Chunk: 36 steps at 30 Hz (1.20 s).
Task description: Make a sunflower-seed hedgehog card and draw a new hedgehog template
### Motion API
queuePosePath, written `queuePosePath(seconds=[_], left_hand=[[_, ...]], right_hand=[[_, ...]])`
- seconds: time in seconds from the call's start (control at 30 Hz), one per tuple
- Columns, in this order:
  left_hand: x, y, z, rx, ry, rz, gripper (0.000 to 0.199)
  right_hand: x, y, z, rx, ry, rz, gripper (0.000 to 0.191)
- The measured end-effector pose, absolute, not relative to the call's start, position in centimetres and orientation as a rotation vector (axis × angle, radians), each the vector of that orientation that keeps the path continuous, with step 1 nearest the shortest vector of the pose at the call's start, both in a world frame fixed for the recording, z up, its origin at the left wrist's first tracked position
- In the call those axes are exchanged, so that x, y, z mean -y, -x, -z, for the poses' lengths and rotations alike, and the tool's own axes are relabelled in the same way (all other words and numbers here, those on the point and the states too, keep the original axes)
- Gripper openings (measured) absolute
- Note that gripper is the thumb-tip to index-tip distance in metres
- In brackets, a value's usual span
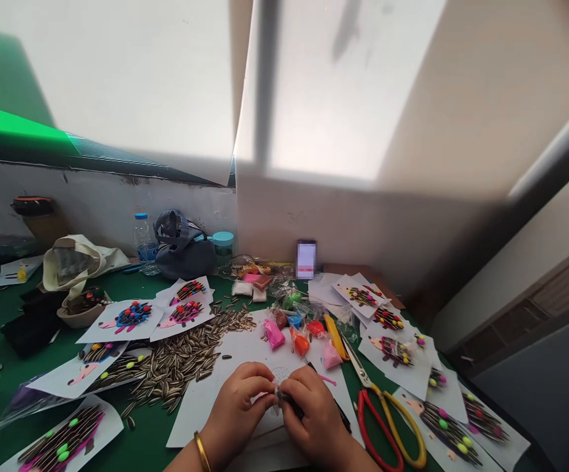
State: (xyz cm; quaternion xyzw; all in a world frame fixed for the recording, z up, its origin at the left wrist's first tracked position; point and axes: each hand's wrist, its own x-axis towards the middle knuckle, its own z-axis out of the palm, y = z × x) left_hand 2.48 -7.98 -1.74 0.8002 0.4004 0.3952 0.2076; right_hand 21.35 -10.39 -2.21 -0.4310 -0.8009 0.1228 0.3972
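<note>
Both hands meet over a large white sheet (200, 406) at the bottom centre. My left hand (242, 406), below a gold bangle (202, 451) in the picture, pinches one side of a small crinkled clear plastic bag (280, 379). On its other side, my right hand (311, 403) has its fingers closed on the same bag, with something dark under them. What the bag holds is too small to tell. Just beyond the hands lie packets of pink clay (274, 333), orange clay (299, 341) and red clay (315, 328).
Sunflower seeds (181, 354) are heaped left of the sheet. Red and yellow scissors (380, 406) lie open at right, beside a yellow tool (336, 335). Seed-decorated hedgehog cards (130, 318) flank both sides. Behind stand a phone (306, 259), a bottle (145, 246) and a dark bag (183, 252).
</note>
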Motion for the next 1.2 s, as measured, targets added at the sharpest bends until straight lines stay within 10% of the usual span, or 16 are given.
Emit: queuePosePath(seconds=[1.2], left_hand=[[7.6,-2.6,3.0,-1.075,-2.178,-1.186,0.017]], right_hand=[[10.2,-22.1,2.9,1.928,1.140,-0.369,0.015]])
